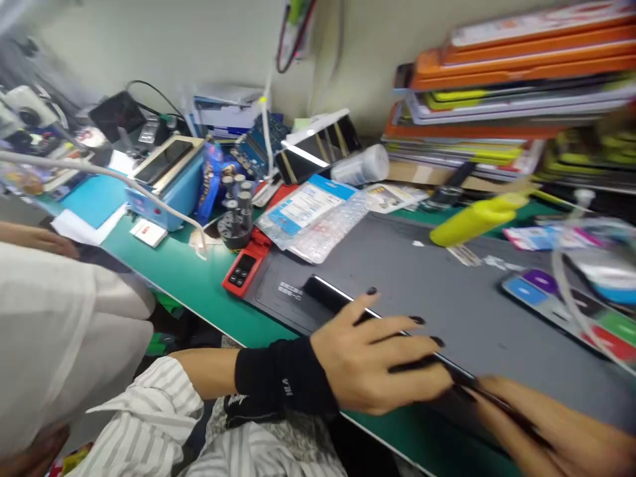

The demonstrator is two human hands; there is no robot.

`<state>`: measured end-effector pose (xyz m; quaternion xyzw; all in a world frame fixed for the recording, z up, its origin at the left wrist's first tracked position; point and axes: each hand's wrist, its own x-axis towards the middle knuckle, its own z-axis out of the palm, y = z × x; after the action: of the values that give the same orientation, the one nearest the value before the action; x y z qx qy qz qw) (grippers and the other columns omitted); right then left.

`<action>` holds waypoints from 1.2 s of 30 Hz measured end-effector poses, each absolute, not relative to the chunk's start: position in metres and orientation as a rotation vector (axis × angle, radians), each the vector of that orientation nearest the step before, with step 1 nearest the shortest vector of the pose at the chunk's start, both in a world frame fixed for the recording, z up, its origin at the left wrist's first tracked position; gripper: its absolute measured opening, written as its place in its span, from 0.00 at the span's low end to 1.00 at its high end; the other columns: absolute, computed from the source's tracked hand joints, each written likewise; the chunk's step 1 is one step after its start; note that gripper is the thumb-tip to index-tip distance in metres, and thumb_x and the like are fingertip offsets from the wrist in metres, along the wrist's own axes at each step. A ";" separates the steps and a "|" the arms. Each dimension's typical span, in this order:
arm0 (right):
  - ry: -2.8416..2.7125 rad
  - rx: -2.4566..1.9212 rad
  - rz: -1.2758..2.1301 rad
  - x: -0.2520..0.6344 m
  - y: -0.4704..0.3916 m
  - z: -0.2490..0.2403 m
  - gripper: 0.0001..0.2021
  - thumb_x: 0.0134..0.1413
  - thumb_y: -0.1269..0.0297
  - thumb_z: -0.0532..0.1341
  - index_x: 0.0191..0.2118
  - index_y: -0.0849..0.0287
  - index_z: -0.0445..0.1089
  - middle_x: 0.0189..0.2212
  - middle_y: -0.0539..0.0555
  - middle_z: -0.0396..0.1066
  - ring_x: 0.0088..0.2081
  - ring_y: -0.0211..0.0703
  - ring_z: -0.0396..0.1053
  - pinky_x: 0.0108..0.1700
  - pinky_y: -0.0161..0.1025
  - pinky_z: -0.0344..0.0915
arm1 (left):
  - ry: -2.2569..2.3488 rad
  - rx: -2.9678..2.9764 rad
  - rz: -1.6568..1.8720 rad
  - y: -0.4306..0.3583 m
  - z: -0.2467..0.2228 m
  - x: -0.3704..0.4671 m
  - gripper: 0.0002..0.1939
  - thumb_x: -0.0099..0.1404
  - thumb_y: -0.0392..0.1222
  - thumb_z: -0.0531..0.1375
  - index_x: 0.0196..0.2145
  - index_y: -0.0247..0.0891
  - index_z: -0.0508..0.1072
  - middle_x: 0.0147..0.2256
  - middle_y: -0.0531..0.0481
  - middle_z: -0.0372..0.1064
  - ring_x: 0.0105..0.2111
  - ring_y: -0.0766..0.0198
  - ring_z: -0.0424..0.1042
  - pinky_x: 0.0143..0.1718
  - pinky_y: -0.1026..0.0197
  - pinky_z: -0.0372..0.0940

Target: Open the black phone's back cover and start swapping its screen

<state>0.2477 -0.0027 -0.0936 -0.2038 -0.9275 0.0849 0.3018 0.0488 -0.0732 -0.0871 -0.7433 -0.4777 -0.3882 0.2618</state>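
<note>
A dark, slim, flat device (325, 293) with a shiny edge lies slantwise on the grey work mat; it looks like a phone or tablet. My left hand (372, 361), in a black wrist support (285, 376), lies across it, fingers apart and dark-nailed tips hooked over its far edge. Much of the device is hidden under this hand. At the lower right, my right hand (551, 417) is blurred by motion. Its fingers close around a dark edge at the device's near end. Whether that edge belongs to the same device is hard to make out.
The grey mat (397, 265) lies on a green table. Around it are a red tool with buttons (242, 270), a bit holder (235, 218), bubble-wrap packets (318, 212), a yellow bottle (472, 222), a colourful panel (539, 291) and stacked orange boxes (527, 59). Another person (44, 318) is at left.
</note>
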 end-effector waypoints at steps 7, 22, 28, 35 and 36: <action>-2.467 -0.536 0.124 0.243 -0.001 -0.070 0.06 0.60 0.72 0.51 0.32 0.61 0.61 0.20 0.49 0.62 0.21 0.31 0.61 0.24 0.29 0.58 | -1.382 -2.132 -0.931 -0.066 -0.088 0.050 0.17 0.50 0.45 0.59 0.41 0.47 0.70 0.46 0.61 0.64 0.52 0.75 0.59 0.75 0.53 0.35; -2.321 -0.580 -0.047 0.241 -0.006 -0.069 0.06 0.58 0.74 0.55 0.30 0.64 0.65 0.20 0.49 0.65 0.21 0.31 0.62 0.26 0.30 0.57 | -1.505 -2.062 -0.942 -0.064 -0.092 0.063 0.16 0.50 0.48 0.59 0.39 0.48 0.70 0.44 0.61 0.65 0.50 0.77 0.61 0.70 0.54 0.42; -2.362 -0.522 -0.009 0.243 -0.004 -0.069 0.05 0.59 0.75 0.54 0.32 0.63 0.64 0.22 0.49 0.66 0.22 0.32 0.64 0.27 0.30 0.59 | -1.517 -2.083 -0.977 -0.066 -0.091 0.065 0.16 0.50 0.49 0.59 0.38 0.48 0.71 0.43 0.61 0.66 0.48 0.77 0.62 0.65 0.58 0.47; -2.322 -0.489 0.095 0.246 -0.001 -0.077 0.03 0.58 0.75 0.55 0.36 0.62 0.62 0.22 0.49 0.66 0.22 0.31 0.64 0.28 0.29 0.60 | -1.574 -2.102 -0.999 -0.066 -0.087 0.068 0.16 0.49 0.49 0.59 0.38 0.47 0.71 0.42 0.59 0.66 0.48 0.78 0.62 0.65 0.60 0.46; -2.324 -0.484 0.114 0.246 0.000 -0.078 0.03 0.58 0.75 0.55 0.36 0.62 0.62 0.22 0.49 0.66 0.22 0.31 0.63 0.28 0.29 0.60 | -1.579 -2.108 -0.995 -0.066 -0.086 0.069 0.16 0.49 0.49 0.59 0.38 0.47 0.71 0.42 0.60 0.66 0.48 0.78 0.62 0.66 0.60 0.46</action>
<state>0.2460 -0.0002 -0.0778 -0.1888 -0.9071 0.0445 0.3734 0.0686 -0.0661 -0.0864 -0.7389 -0.5533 -0.3486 0.1623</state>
